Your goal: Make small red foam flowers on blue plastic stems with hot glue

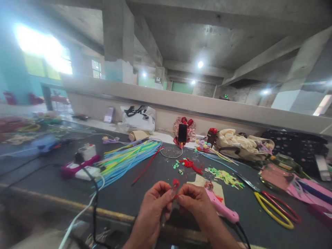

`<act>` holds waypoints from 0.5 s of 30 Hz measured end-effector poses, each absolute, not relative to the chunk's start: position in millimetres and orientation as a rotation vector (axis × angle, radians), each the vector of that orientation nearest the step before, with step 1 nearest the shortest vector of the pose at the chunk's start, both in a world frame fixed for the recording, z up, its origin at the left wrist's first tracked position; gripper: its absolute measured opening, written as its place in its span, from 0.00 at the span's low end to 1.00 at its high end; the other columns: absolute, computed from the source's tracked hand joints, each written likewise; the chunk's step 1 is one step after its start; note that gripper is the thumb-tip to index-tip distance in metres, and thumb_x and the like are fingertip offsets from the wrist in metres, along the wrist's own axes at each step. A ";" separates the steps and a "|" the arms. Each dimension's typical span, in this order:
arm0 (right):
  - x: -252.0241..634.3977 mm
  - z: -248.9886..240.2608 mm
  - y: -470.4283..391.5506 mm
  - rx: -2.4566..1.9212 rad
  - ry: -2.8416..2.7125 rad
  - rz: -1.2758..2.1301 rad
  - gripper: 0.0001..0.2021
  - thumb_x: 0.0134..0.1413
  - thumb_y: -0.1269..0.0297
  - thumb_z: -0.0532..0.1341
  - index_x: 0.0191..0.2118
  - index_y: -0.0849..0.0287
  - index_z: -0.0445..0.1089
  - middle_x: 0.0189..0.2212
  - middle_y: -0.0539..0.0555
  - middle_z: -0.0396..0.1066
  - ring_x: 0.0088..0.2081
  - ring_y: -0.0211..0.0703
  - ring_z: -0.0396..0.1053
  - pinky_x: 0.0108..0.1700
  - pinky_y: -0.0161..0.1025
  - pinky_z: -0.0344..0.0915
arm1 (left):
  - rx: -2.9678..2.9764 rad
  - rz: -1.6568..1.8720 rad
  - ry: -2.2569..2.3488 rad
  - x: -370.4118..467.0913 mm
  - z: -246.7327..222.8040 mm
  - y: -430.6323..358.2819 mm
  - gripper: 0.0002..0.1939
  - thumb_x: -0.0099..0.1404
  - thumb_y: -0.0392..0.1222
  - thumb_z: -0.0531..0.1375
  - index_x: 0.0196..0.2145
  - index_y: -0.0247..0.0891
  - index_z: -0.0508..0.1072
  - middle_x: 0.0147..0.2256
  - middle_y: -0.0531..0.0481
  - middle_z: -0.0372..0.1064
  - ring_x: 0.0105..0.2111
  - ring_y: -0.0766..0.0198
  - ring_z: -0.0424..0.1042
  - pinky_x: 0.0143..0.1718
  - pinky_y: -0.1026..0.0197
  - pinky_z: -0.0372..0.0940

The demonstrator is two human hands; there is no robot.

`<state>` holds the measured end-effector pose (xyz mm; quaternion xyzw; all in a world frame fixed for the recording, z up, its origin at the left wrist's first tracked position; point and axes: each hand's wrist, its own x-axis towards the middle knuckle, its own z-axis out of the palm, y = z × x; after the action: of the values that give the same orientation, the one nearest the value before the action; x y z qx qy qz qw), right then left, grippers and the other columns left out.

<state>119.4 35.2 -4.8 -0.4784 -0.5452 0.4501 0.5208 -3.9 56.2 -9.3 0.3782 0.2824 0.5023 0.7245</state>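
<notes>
Two bare hands meet over the near part of the dark table, both in use. The left hand pinches a small looped red piece between thumb and fingers, the loop standing above the fingertips. The right hand has its thumb and fingers pressed together on the red at the lower end of the same piece. How firmly either grips cannot be told.

Just beside the right hand, a pink glue gun lies partly on a beige pad, its black cord running toward the near edge. Beyond the hands are three loose groups of cuttings: red bits, green bits next to them, and yellow-green bits further right. To the right of these lie scissors, with one yellow handle and one red.

On the left, a bundle of coloured stems, mostly blue, green and yellow, lies slantwise; one red stem lies along its right side. A purple and white power strip sits left of the bundle. Toward the rear, a phone stands upright with a cable attached, between a white bag and a cream tote.
</notes>
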 end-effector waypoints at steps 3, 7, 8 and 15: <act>130.5 -3.4 25.9 -1.233 -1.459 0.922 0.12 0.48 0.57 0.58 0.25 0.61 0.69 0.17 0.48 0.66 0.17 0.32 0.61 0.18 0.29 0.54 | 0.840 1.123 0.652 -5.3 -9.1 57.9 0.10 0.48 0.40 0.64 0.23 0.37 0.64 0.12 0.61 0.59 0.11 0.78 0.52 0.11 0.76 0.49; 175.2 -4.2 -7.1 -1.430 -1.768 0.140 0.09 0.54 0.63 0.54 0.37 0.55 0.71 0.33 0.53 0.72 0.35 0.41 0.68 0.37 0.36 0.62 | 0.877 1.187 0.761 -6.4 -10.2 63.3 0.11 0.46 0.39 0.64 0.23 0.36 0.64 0.16 0.59 0.63 0.13 0.77 0.54 0.10 0.76 0.50; 189.0 -6.4 -15.6 -1.518 -1.773 -0.010 0.09 0.55 0.63 0.54 0.37 0.54 0.70 0.35 0.54 0.71 0.37 0.43 0.67 0.40 0.37 0.62 | 0.892 1.187 0.772 -6.2 -10.7 64.4 0.11 0.46 0.39 0.64 0.23 0.36 0.64 0.17 0.59 0.63 0.13 0.77 0.55 0.10 0.76 0.50; 233.3 -29.4 -24.1 -1.904 -1.941 -0.316 0.18 0.48 0.58 0.57 0.46 0.56 0.65 0.44 0.56 0.67 0.44 0.50 0.63 0.44 0.45 0.60 | 0.947 1.091 0.777 1.5 -14.8 63.9 0.10 0.46 0.41 0.63 0.22 0.37 0.64 0.14 0.61 0.60 0.11 0.76 0.53 0.10 0.73 0.52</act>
<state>233.3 -24.1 -29.4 -0.6814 -0.6946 -0.1132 0.2008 1.5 63.9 -14.8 0.4221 0.3466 0.4863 0.6821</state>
